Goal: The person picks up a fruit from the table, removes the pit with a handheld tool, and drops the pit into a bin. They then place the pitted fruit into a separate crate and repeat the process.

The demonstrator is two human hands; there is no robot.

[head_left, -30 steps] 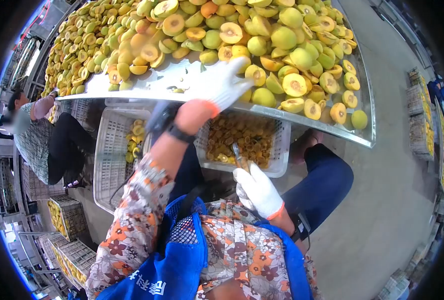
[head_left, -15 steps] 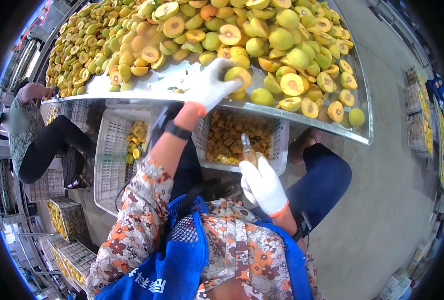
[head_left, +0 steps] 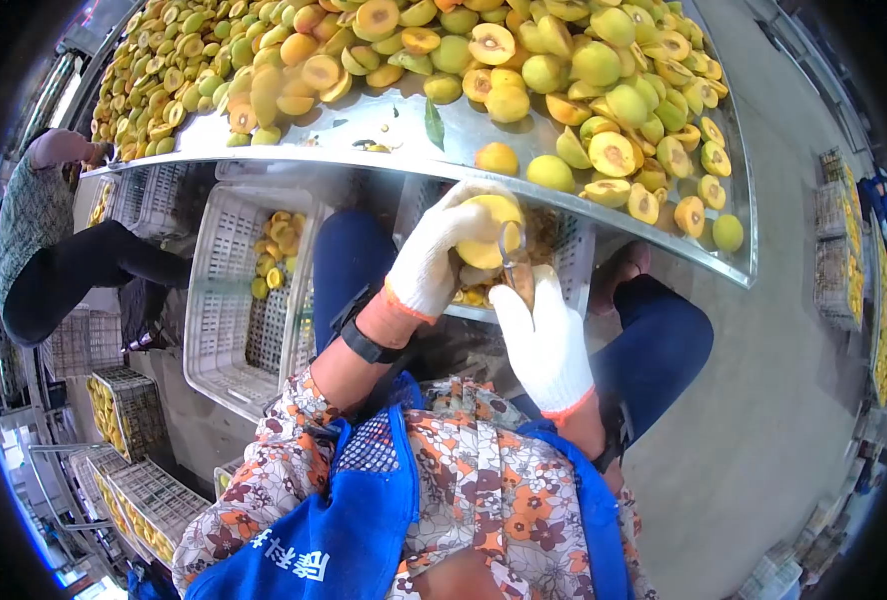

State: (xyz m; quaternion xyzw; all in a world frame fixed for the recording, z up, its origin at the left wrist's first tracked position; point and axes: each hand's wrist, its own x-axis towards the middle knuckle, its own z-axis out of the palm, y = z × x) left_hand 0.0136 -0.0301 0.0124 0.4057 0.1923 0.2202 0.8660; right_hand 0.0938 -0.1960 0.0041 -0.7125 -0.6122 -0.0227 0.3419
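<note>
My left hand (head_left: 432, 252), in a white knit glove with an orange cuff, grips a yellow peach half (head_left: 488, 238) just below the table's front edge. In my gloved right hand (head_left: 546, 345) is a pitting spoon (head_left: 521, 284) with a wooden handle and a looped metal head. The loop overlaps the right side of the peach half in this view. Below both hands stands a crate (head_left: 576, 262) containing pits and fruit scraps, partly hidden by the gloves. Halved peaches (head_left: 612, 155) are heaped on the metal table (head_left: 344, 140) beyond my hands.
A white plastic crate (head_left: 226, 318) with some peach halves stands left of my legs. Another person (head_left: 39, 225) sits at the table farther left. Stacked crates of fruit (head_left: 124, 415) are at lower left, with more crates (head_left: 836, 255) at far right.
My left hand has taken the peach half off the table and drawn it back toward me. My right hand with the pitting spoon has come up to it.
</note>
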